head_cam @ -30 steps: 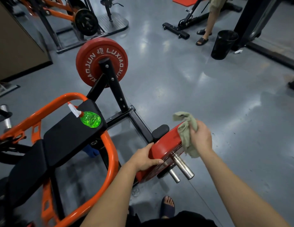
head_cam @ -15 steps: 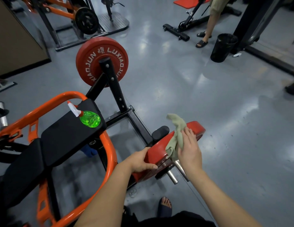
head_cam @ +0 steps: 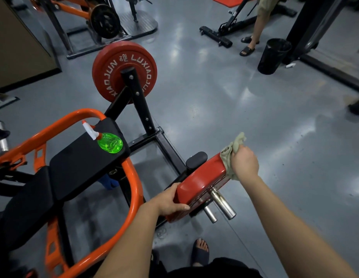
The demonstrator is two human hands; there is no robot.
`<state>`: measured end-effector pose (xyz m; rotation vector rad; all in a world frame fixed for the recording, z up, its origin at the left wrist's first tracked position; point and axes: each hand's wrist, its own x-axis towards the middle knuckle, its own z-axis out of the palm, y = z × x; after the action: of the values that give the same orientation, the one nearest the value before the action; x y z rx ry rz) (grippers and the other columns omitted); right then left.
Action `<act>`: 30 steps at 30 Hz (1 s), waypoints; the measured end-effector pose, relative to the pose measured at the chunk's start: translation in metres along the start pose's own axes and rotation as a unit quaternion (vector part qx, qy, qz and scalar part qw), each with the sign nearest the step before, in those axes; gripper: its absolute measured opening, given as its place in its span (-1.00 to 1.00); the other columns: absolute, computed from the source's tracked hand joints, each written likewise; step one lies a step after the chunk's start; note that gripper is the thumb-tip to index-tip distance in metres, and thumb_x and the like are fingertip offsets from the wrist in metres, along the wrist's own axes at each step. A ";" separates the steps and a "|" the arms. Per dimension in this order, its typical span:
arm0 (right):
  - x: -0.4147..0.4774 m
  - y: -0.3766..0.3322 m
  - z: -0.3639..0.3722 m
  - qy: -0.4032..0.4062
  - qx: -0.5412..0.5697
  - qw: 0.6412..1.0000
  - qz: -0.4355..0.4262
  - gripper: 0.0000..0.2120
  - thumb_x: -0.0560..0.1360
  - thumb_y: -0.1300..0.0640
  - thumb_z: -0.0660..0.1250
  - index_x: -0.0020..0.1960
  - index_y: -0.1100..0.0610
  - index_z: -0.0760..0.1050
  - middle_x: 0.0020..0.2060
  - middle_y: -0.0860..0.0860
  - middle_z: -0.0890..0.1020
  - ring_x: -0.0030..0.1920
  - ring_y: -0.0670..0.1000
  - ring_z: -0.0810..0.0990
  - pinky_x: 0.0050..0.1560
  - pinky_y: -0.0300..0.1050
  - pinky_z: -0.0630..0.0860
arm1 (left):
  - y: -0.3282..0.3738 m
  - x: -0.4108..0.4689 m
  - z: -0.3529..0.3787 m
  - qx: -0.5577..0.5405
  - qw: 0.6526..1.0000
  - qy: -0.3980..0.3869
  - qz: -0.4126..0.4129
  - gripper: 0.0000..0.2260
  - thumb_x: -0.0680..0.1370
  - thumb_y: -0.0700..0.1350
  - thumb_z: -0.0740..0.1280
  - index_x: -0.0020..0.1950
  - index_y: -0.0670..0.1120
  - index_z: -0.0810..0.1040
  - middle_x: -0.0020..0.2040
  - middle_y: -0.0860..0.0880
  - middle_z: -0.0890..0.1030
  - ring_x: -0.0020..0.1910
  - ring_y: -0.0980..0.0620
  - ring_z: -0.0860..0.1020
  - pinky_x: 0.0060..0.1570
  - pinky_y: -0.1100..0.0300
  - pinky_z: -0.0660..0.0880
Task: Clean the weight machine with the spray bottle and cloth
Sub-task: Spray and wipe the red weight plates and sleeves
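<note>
At the far rim of the near red weight plate (head_cam: 200,181), the person's right hand (head_cam: 244,163) is clenched round a bunched olive-green cloth (head_cam: 229,153) and presses it against the plate's edge. One corner of the cloth sticks up above the knuckles. The left hand (head_cam: 170,199) grips the plate's near edge, with the thumb lying on the face and the fingers curled over the rim.

The plate sits tilted on the weight machine (head_cam: 168,149), low on its black floor frame. Two chrome pegs (head_cam: 222,205) project from the plate's face toward the person.

The spray bottle (head_cam: 109,142), holding green liquid and fitted with a white and red nozzle, stands on a black pad (head_cam: 80,161) to the left, well apart from both hands and untouched. Orange tubing (head_cam: 134,187) curves round that pad.

Beyond it, a second red plate (head_cam: 114,73) marked LUXIAOJUN hangs on a black upright (head_cam: 138,97). The grey floor (head_cam: 214,107) is glossy. At far right stands a black bin (head_cam: 273,56), with another person's sandalled feet (head_cam: 247,50) beside it.
</note>
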<state>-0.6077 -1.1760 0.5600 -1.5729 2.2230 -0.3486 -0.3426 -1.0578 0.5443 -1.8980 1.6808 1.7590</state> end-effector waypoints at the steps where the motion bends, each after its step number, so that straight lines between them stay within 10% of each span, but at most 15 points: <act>1: -0.010 -0.003 0.002 0.009 0.001 1.000 -0.024 -0.70 0.63 0.16 0.16 0.26 0.27 0.50 0.20 0.22 0.59 0.18 0.30 0.55 0.04 0.11 0.50 | -0.001 0.001 -0.002 0.007 1.000 -0.009 -0.004 -0.12 0.44 0.18 0.54 0.60 0.16 0.09 0.45 0.05 0.44 0.41 -0.02 0.44 0.43 -0.08 0.40; 7: -0.064 -0.002 0.013 0.012 0.023 0.990 -0.137 -0.52 0.61 0.21 0.26 0.52 0.25 0.37 0.52 0.17 0.39 0.53 0.20 0.33 0.51 0.12 0.31 | -0.017 0.010 -0.016 0.039 0.998 -0.034 -0.042 0.04 0.20 0.34 0.60 0.58 0.16 0.21 0.41 0.09 0.50 0.38 0.01 0.48 0.42 -0.05 0.41; 17: -0.037 -0.006 -0.005 -0.032 0.045 0.989 -0.138 -0.61 0.62 0.08 0.25 0.44 0.08 0.50 0.47 0.04 0.47 0.44 0.13 0.45 0.40 0.04 0.42 | -0.013 0.004 -0.006 0.024 0.997 -0.029 -0.068 -0.05 0.37 0.15 0.61 0.62 0.10 0.15 0.46 0.04 0.47 0.42 -0.02 0.44 0.46 -0.01 0.35; 30: -0.028 -0.003 0.019 -0.020 0.002 0.983 -0.181 -0.54 0.64 0.12 0.24 0.46 0.32 0.35 0.45 0.23 0.40 0.52 0.25 0.27 0.60 0.17 0.06 | -0.002 0.002 -0.002 0.072 0.992 -0.014 -0.101 -0.11 0.42 0.12 0.58 0.60 0.00 0.14 0.47 -0.04 0.45 0.42 -0.08 0.45 0.43 -0.02 0.38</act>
<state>-0.5886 -1.1500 0.5490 -1.9647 1.8975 -0.4169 -0.3408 -1.0600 0.5423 -1.8950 1.5002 1.5410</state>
